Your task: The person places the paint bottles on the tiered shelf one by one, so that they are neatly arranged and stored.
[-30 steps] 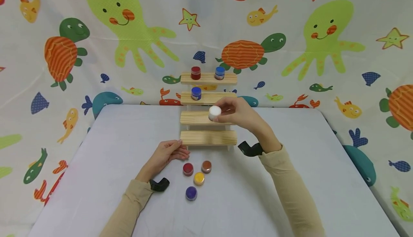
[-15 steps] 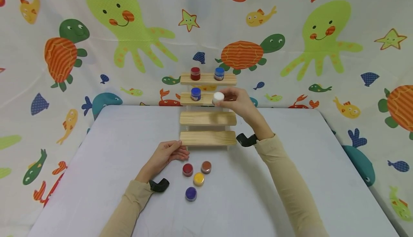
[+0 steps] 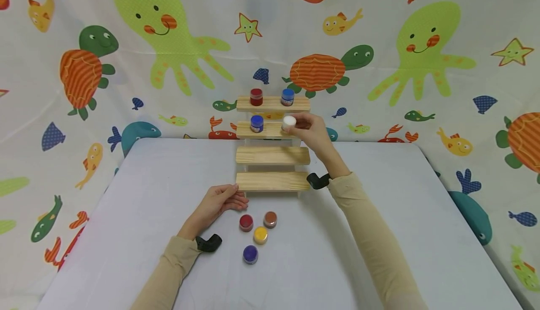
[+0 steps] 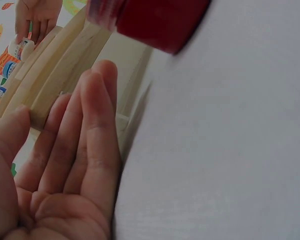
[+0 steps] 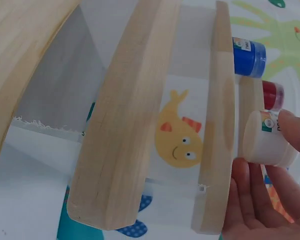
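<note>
- while both hands are out in front of it, sea-animal cloth (image 3: pixel 278 0) hangs beyond them, with octopuses, turtles and fish printed on it
- white table (image 3: pixel 401 197) under both hands, cloth starts at its far edge
- wooden rack (image 3: pixel 273 155), four stepped boards, between the two hands: lowest board at the left hand, second from top at the right hand
- tan sleeves (image 3: pixel 375 239) behind both hands, cuffs bunched near the wrists
- right hand (image 3: pixel 311 132): thumb and fingers pinching the white jar, at the right end of the second board from top
- left hand (image 3: pixel 221 200): thumb on one side, fingers on the other, pinching the left end of the lowest board
- black wrist pieces (image 3: pixel 209 243), one at each wrist, just behind the hand
- white jar (image 3: pixel 288 122) in the right hand's fingertips, at the second board; cannot tell if its base is touching the wood
- dark blue jar (image 3: pixel 257 124) upright, left of the right hand, same board
- light blue jar (image 3: pixel 288 97) and upper red jar (image 3: pixel 256 97) upright on the top board, beyond the right hand and to its left
- lower red jar (image 3: pixel 246 223) on the table, near the left hand's fingertips
- brown jar (image 3: pixel 270 219), yellow jar (image 3: pixel 260 235), purple jar (image 3: pixel 250 254) grouped right of the left hand, purple one nearest the person
</note>
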A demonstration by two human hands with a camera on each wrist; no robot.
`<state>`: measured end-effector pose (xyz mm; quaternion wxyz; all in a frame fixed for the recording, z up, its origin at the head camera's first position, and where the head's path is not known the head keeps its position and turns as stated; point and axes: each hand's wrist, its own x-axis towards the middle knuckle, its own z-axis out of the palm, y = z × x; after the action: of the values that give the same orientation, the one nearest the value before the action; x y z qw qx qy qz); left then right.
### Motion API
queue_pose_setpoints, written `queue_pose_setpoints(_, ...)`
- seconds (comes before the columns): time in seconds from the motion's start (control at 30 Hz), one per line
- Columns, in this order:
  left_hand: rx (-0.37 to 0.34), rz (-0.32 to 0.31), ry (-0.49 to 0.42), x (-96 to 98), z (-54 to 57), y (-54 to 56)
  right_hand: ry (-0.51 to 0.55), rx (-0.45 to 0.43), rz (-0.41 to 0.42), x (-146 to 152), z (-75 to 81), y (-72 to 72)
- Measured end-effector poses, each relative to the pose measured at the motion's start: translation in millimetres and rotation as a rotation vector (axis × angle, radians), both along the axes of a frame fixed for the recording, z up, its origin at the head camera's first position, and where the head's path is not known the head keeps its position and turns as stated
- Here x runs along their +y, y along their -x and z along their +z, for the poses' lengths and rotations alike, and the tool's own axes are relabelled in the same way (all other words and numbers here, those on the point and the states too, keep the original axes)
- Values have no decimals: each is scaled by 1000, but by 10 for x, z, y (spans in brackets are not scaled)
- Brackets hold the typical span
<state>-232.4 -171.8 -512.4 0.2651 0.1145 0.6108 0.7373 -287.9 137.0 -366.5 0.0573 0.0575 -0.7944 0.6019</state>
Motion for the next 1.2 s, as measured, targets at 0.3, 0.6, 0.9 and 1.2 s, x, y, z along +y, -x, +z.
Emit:
queue_pose_setpoints(0.3,2,0,4,3,1,1,-26,8,-59,-34,-42,28)
queue_pose_setpoints(0.6,-2,2,5,7,1,-6,-78,45,-75,-70,-75,14)
queue_pose_setpoints(0.9,4,1,3,3,7,-11,-108,38,-46,-73,-103,15)
queue_pose_setpoints(1.2,8,3,10,0,13,-4,-92,31,-40,-66,-114,33)
